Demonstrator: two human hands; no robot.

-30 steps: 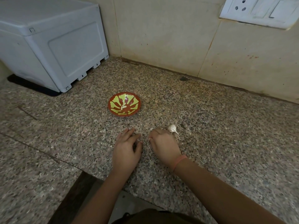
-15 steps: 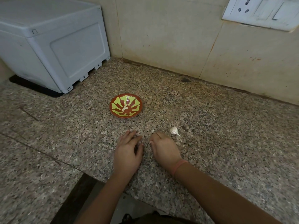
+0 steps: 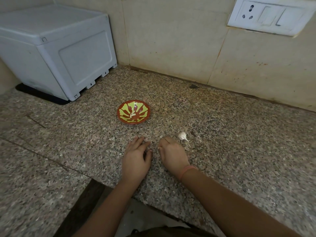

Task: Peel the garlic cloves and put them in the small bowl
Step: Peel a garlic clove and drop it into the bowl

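Left hand (image 3: 136,160) laid flat, fingers spread. Right hand (image 3: 172,155) curled, contents can't be told. Unpeeled garlic clove (image 3: 182,135) parked just beside right knuckles, small bowl (image 3: 120,117) further ahead. Clove easily flicked away if nudged.

A speckled grey-brown granite tabletop (image 3: 239,151) shows a smooth, dully polished face. On it, a small red-and-yellow ceramic bowl (image 3: 142,111) gleams with a glossy glaze, while a white garlic clove (image 3: 182,135) wears dry, papery skin. Behind are a pale grey box (image 3: 68,57) of matt moulded plastic, smooth beige wall tiles (image 3: 171,40) flecked with stains, and a white plastic switch plate (image 3: 270,16).
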